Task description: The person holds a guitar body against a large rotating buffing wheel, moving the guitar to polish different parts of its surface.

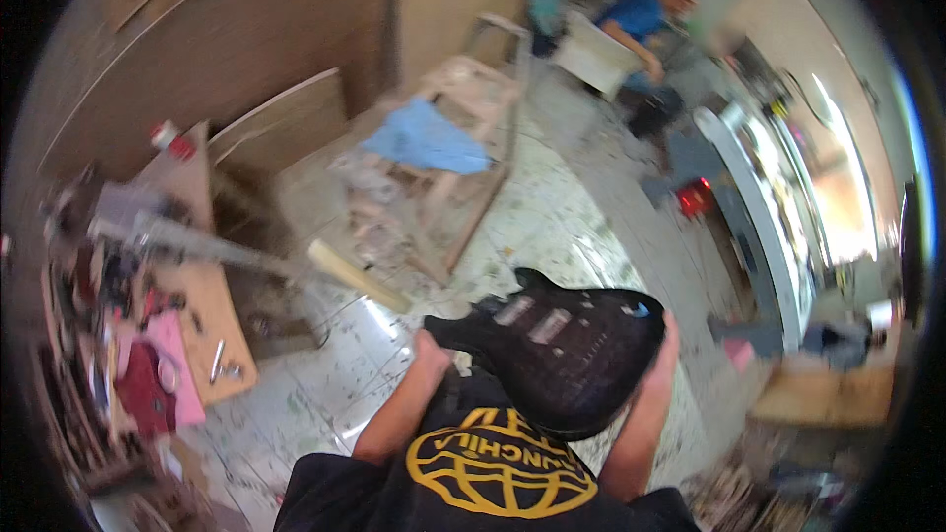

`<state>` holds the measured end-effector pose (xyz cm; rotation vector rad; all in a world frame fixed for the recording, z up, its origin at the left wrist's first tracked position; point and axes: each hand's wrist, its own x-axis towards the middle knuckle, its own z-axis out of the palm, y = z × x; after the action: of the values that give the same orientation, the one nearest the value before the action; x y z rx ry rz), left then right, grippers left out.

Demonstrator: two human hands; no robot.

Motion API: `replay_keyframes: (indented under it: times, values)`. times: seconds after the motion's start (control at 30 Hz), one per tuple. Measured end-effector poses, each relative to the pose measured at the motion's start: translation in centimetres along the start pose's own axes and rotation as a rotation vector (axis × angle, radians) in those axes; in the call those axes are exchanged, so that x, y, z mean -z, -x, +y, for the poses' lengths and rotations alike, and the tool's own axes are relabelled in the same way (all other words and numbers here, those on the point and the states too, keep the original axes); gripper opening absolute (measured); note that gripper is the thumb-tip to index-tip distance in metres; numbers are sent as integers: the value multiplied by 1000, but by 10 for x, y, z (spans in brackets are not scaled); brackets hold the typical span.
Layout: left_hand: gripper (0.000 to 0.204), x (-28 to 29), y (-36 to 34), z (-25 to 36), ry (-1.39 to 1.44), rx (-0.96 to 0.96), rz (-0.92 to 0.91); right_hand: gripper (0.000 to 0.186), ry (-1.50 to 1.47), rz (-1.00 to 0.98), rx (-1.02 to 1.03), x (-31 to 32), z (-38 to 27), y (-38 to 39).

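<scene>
A dark electric guitar body (576, 360) with cut-out cavities in its face is held up in front of my chest. My left hand (431, 351) grips it by the narrow end at the left, its fingers partly hidden beneath. Around the wide rounded end at the right, my right hand (668, 343) is closed on the edge, most of its fingers behind the body. A small pale blue spot shows on the body near that hand.
A wooden frame cart with a blue cloth (429, 136) stands ahead. To the left, a workbench (222, 320) carries tools, pink sheet and a dark red piece. A person (641, 25) sits at the far right; a long white-edged counter (749, 207) runs nearer. Tiled floor (552, 202) lies between.
</scene>
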<state>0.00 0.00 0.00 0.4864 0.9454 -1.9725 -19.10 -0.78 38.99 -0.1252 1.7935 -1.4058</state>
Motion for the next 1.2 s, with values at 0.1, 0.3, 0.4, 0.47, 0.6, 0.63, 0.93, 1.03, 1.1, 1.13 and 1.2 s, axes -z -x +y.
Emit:
replay_keyframes:
  times: [0.1,0.3,0.4,0.47,0.6,0.63,0.93,1.03,1.1,1.13,1.2]
  values:
    - [52,42,90,91,-74,-139,266,61,-99,66,-304,-36,70,2]
    - [42,-99,-8,274,-85,-374,165,57,-278,-244,-199,-202,118,-92]
    - [43,-100,-23,247,36,-369,175,56,-174,-186,-171,-215,101,-97]
    - [42,-110,-23,240,72,-380,209,55,-115,-170,-160,-224,93,-97]
    - [46,-144,-16,232,139,-356,150,54,-62,-230,-160,-252,80,-97]
    - [47,-152,-13,232,155,-356,143,54,-49,-193,-154,-260,79,-98]
    - [46,-75,-76,285,276,-535,31,57,55,-361,-228,-324,114,-127]
    - [46,-122,-55,275,266,-477,252,57,78,-307,-175,-333,125,-137]
    - [47,-104,-55,290,265,-472,220,57,61,-379,-246,-340,138,-142]
    - [46,-101,-54,292,300,-471,187,57,88,-364,-236,-344,141,-142]
    - [46,-104,-52,291,337,-468,158,55,81,-388,-239,-340,138,-143]
